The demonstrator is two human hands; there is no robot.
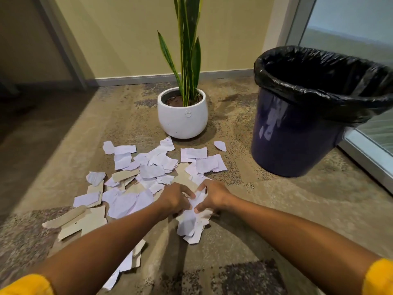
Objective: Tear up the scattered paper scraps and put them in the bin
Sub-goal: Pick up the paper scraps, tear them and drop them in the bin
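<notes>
Hands meet low in the middle of the view, both closed on one crumpled bunch of white paper (192, 218): the left hand (175, 199) grips its left side, the right hand (212, 196) pinches its top and right side, thumb and fingers narrow around the sheets. Loose ends of the bunch hang below the hands and touch the carpet (265, 209).

Taking the white plant pot (182, 116) as the landmark: the scattered paper scraps (153, 167) lie just in front of the pot, spreading from there toward the person and to the left, many overlapping. Tan cardboard pieces (85, 220) sit at the near-left edge of that spread. One small scrap (220, 145) lies alone, right of the pot's base.

Right of the pot, apart from it, stands the dark blue bin (297, 135), its black liner (319, 81) folded over the rim and the mouth open. Bare carpet runs between the hands and the bin. A glass panel (361, 28) stands just behind the bin, and the wall's skirting (138, 78) runs behind the pot.
</notes>
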